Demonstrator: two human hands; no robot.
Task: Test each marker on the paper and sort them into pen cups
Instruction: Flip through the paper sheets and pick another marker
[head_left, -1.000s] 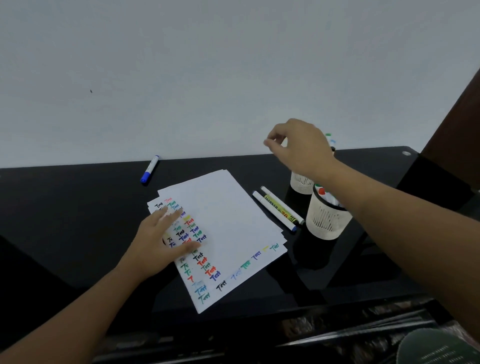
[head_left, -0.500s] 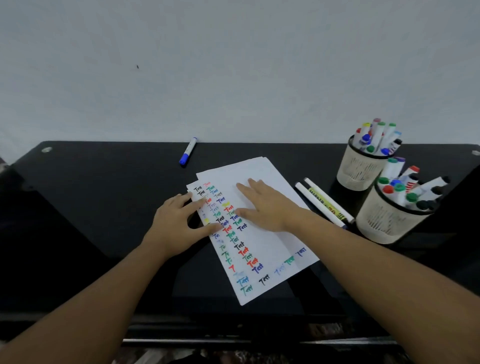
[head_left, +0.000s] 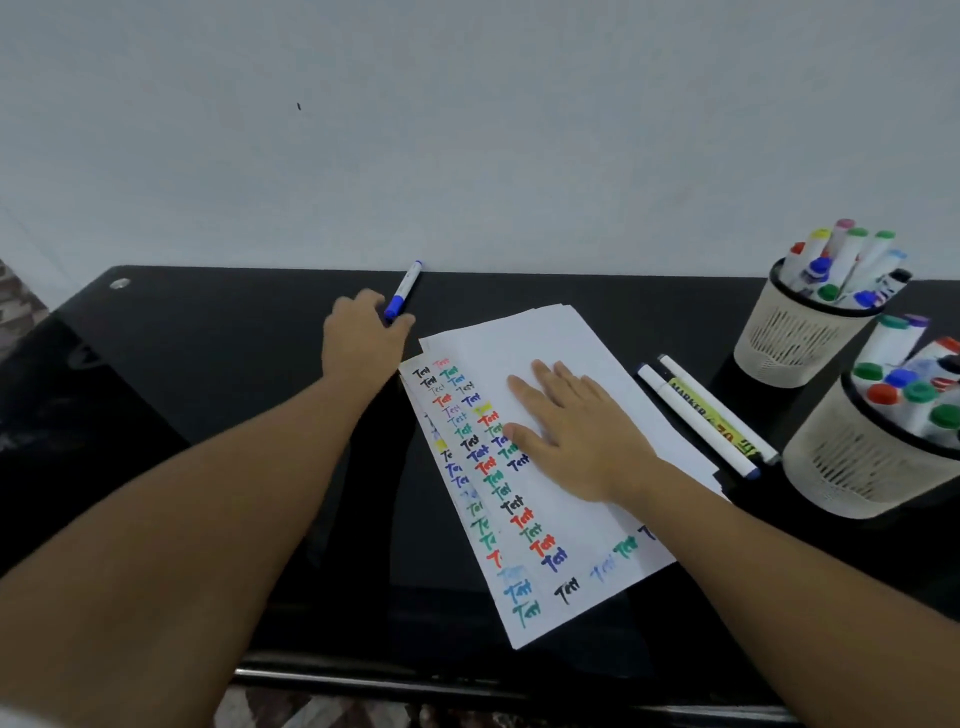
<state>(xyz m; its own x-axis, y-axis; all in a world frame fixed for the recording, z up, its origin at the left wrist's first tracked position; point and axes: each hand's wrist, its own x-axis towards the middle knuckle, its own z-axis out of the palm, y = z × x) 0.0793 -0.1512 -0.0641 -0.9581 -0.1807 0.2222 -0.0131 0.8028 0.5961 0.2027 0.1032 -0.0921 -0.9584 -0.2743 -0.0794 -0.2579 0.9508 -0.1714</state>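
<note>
Since half a second ago we are reaching our left hand (head_left: 363, 338) off the paper (head_left: 545, 467) to the blue-capped marker (head_left: 404, 289) at the table's (head_left: 208, 338) far edge; fingers are touching its cap, grip unclear. Its axis is running far-right from there. Our right hand (head_left: 576, 436) is pressing flat on the paper.

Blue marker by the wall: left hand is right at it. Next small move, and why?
Probably close the left hand round the blue marker and lift it toward the paper. The fingers reach its capped end, but no firm grip shows yet. The right hand lies flat on the sheet, pinning it for a test stroke, and this marker lies apart from the two cups.
</note>
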